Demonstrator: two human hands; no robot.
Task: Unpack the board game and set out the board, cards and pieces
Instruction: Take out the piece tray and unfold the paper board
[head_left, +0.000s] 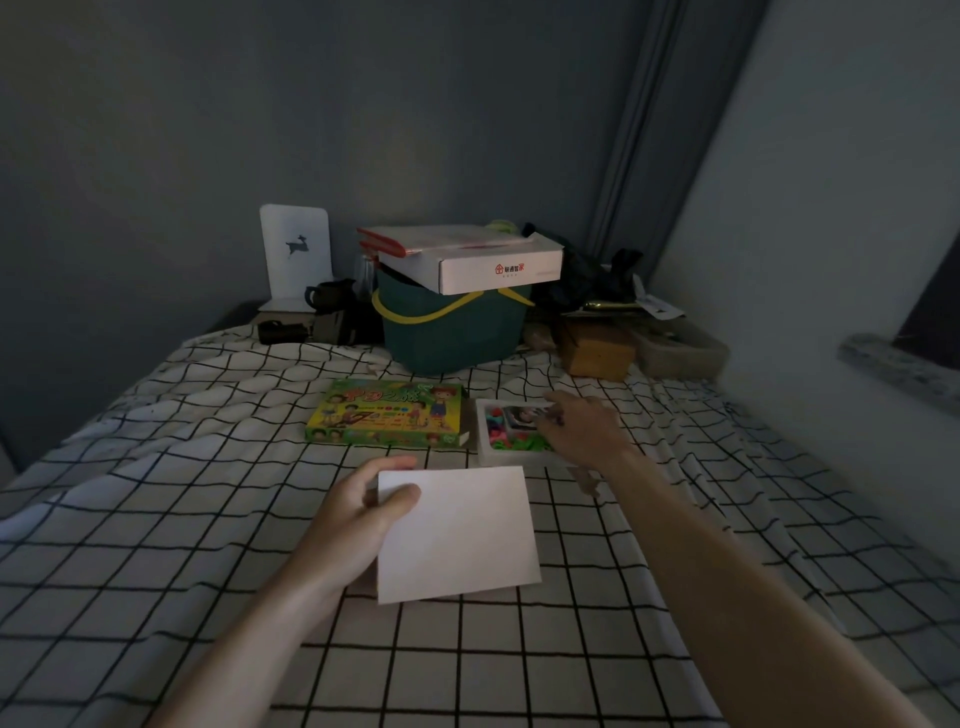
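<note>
Green game box lid (387, 414), plain white folded board (457, 535), black-gridded white bedsheet (208, 499), dark green basket (452, 332) with yellow handle

On the bed (208, 519), the game box (387, 413) lies left of the open tray (485, 452) (pieces inside). Nearer the person, a folded sheet (462, 535) is held. Behind them all stands a bucket (452, 332), with a carton (467, 257) on top.

dim, bluish room light; far clutter sinks into murky shadow, edges bow from the wide lens, detail stays soft.
</note>
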